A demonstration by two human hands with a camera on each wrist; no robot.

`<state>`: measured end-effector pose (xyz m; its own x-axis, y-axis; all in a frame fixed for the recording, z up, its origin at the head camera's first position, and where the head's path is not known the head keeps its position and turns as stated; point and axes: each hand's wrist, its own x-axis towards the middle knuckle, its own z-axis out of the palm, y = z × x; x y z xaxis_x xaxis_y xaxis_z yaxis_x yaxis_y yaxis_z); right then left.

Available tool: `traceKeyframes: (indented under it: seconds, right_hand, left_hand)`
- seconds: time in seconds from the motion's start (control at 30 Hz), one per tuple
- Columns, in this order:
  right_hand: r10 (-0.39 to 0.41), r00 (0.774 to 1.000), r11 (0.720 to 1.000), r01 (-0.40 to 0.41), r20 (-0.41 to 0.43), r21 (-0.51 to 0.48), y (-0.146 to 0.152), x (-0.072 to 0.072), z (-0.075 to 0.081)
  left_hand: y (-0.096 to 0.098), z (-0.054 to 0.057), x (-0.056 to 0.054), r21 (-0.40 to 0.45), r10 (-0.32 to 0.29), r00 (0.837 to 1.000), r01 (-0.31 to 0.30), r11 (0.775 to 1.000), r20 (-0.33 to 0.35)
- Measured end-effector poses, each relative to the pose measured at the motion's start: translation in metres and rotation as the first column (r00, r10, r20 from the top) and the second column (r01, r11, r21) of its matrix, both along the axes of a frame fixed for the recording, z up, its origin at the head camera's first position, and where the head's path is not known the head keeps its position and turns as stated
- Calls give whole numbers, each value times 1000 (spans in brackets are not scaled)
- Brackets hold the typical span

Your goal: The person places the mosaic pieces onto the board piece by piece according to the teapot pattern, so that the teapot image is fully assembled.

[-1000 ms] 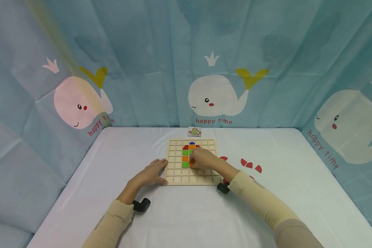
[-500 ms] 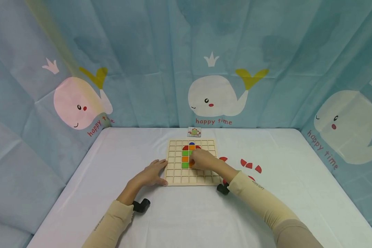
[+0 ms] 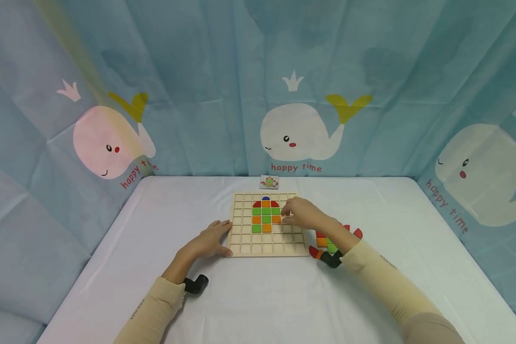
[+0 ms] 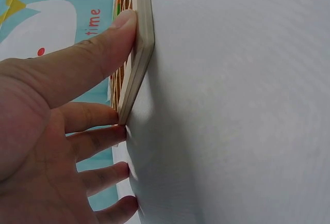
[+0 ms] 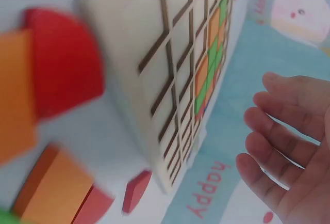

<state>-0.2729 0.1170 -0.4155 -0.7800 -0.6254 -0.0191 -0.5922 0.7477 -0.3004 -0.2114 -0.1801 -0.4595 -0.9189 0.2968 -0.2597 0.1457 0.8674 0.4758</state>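
Observation:
A wooden grid board lies on the white table. Green, orange and red tiles and a blue half-round tile fill cells in its upper middle. My left hand rests at the board's left edge, thumb on the rim and straight fingers spread by the side. Over the board's right part hangs my right hand, with relaxed fingers and nothing between them in the right wrist view. Its fingertips are just right of an orange tile. An orange square sits in the lowest filled row.
Loose red quarter-round pieces, orange tiles and green tiles lie right of the board, partly under the right forearm. A small pattern card lies behind the board. Whale-print curtains stand around the table.
My right hand has let go at the lowest filled row and moved right, uncovering the orange square and tiles above it. The left hand has not moved.

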Motion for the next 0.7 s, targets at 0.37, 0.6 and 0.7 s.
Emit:
traceKeyframes:
  seconds: [0.37, 0.6, 0.7]
  right_hand:
    - [-90, 995, 996, 90, 44, -18, 45, 11, 1]
    - [-166, 983, 986, 165, 77, 15, 65, 20, -2]
    - [-202, 976, 979, 201, 84, 23, 73, 23, -5]
  left_hand:
    - [-1, 1, 0, -4, -13, 1000, 13, 1000, 0]
    - [-2, 0, 0, -3, -10, 1000, 10, 1000, 4]
    - [-2, 0, 0, 4, -11, 1000, 11, 1000, -1]
